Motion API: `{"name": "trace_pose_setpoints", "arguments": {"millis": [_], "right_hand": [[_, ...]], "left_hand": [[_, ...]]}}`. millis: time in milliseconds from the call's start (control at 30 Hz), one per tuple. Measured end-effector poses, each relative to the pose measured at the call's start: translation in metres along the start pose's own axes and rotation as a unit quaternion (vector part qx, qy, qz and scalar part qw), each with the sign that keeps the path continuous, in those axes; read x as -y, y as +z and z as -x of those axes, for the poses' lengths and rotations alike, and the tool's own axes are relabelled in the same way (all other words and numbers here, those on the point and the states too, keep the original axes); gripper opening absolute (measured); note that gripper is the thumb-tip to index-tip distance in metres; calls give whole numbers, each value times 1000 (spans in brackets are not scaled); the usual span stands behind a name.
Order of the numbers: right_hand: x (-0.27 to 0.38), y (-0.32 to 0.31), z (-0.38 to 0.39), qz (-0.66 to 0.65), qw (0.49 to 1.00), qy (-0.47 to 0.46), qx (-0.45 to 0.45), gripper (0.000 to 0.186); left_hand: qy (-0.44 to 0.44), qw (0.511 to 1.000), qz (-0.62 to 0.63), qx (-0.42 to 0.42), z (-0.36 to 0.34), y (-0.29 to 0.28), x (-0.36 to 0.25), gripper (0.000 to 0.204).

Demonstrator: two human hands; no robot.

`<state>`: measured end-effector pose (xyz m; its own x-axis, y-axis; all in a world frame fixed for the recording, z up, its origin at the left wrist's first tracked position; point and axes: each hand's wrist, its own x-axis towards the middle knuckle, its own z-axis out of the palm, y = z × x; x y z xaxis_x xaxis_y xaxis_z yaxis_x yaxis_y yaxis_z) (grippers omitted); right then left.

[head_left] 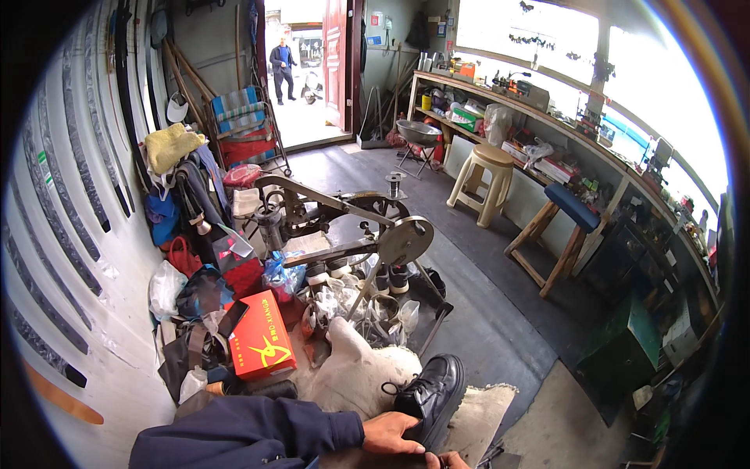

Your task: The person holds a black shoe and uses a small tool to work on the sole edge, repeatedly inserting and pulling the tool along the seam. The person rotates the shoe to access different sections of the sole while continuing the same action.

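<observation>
Head view: a black shoe (434,397) is at the lower middle of the frame, against a pale cloth (351,383). The left hand (391,432) has its grip clamped on the shoe's near end. The right hand (448,461) is cut by the bottom edge; its grip I cannot tell. A red box (256,334) lies to the left, a metal machine (402,241) stands above.

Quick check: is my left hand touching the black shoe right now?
Touching. The head view shows it: the left hand has its fingers against the near end of the black shoe, with no gap visible between them.
</observation>
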<state>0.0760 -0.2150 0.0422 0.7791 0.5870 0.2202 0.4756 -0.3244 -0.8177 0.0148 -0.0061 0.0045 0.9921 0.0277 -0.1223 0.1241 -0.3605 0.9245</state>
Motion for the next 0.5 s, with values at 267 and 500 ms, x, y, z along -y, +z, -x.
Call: {"name": "trace_pose_setpoints", "arguments": {"millis": [267,500], "right_hand": [[-6,3,0,-2,1000,9,12,27],[-14,4,1,-10,1000,17,20,25]], "left_hand": [[-18,1000,-14,-7,2,-1,1,64],[-1,999,37,-13,3,0,4,59]]}}
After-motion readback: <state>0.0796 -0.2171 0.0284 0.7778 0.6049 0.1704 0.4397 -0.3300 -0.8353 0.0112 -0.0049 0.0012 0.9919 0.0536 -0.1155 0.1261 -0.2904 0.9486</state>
